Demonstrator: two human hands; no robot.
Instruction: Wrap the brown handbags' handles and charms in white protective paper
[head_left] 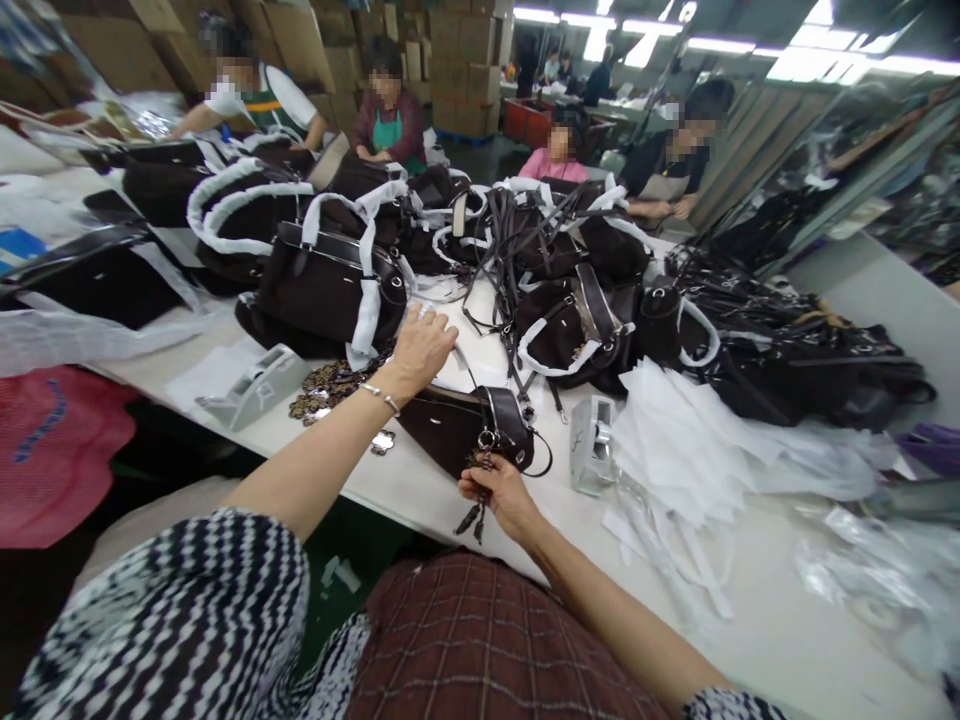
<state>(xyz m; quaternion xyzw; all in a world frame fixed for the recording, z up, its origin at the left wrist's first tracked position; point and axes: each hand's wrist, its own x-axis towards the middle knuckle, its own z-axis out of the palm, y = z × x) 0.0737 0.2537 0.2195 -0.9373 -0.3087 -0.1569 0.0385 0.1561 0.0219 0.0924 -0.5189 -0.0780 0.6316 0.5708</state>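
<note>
A: Starting at the right grip [504, 490]: clenched on a dark tassel charm [480, 512], just below the metal ring [487, 439] of a small dark bag [439, 425].

B: And that bag, lying where?

A: On the pale surface [787, 620], close to the near edge, directly ahead of the lap.

B: Over to the left grip [424, 345]!

A: Beyond the bag, back of the hand up, fingers bent. Cannot tell whether holding anything.

B: Anything crowding in?

A: Plenty! Just left of those fingers, a larger bag with white-wrapped handles [322, 285]. Nearer, heaped patterned charms [322, 390] under the forearm, then a grey tape dispenser [251, 390].

B: And to the right?

A: Near the small bag, another dispenser [592, 445], backed by white tissue sheets [675, 440]. Farther up, loose dark straps [517, 240] trailing down between piled bags.

B: Across the far side, co-workers [390, 115], with stacked cartons [461, 70] behind.
</note>
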